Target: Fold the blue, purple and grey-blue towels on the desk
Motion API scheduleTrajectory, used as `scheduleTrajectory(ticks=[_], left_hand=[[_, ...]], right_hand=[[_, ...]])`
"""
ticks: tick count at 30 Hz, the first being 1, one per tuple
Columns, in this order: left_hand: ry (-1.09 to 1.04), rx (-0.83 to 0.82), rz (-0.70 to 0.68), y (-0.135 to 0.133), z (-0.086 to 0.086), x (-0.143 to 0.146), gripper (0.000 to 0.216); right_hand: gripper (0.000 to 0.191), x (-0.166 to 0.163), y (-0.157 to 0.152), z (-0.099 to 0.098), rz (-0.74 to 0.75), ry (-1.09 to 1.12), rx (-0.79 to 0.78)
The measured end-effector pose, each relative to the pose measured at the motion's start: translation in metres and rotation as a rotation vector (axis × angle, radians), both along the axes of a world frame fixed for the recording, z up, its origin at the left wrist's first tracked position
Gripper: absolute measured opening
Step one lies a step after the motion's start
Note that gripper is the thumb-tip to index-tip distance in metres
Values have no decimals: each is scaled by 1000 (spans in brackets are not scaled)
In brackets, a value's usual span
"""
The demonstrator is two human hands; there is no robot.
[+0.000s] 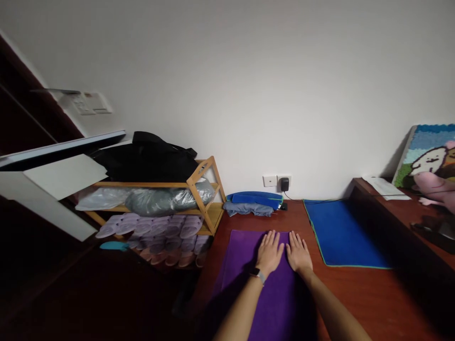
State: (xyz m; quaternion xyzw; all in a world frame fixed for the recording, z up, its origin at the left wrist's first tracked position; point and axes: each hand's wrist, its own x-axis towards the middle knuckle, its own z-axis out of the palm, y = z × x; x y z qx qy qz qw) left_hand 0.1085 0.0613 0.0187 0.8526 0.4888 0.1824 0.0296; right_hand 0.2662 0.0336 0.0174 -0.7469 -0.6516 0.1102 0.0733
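Note:
A purple cloth [245, 251] lies spread on the reddish-brown table, its far edge toward the wall. My left hand [270, 253] rests flat on it, fingers stretched toward that far edge; a watch [257, 273] is on the wrist. Just to the right, my right hand [299, 252] lies flat at the cloth's far right edge, fingers extended. The two thumbs nearly meet. Neither hand grips anything. To the right, a blue cloth [344, 237] with a green border is laid flat. Behind the purple cloth sit a folded blue cloth [254, 199] and a crumpled grey-blue cloth [245, 209].
A wooden rack [209, 199] on the left holds a black bag [152, 158], plastic-wrapped bundles and several slippers [174, 227]. A plug [285, 184] with a cord sits in the wall socket. On a raised surface at right are a paper [386, 188], a pink plush toy [435, 187] and a fuzzy picture [423, 151].

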Motion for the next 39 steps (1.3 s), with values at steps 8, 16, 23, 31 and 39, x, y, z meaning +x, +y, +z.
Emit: scheduleTrajectory(ticks=[8,16,23,31,39], left_hand=[[139,-100,247,36,-13,-61,65],[249,-103,407,65,-19,-161,71],[325,-66,448,69,-9,-154,70],[149,0,119,27,-2,-22,63],[231,-111,149,12,-21,-36,67]], right_hand=[[67,-1,5,2,-16,45,19],[66,2,6,4,-23,111,40],[65,1,7,4,-17,157,47],[65,4,11,2,-6,201,69],[65,5,14,-3,12,205,86]])
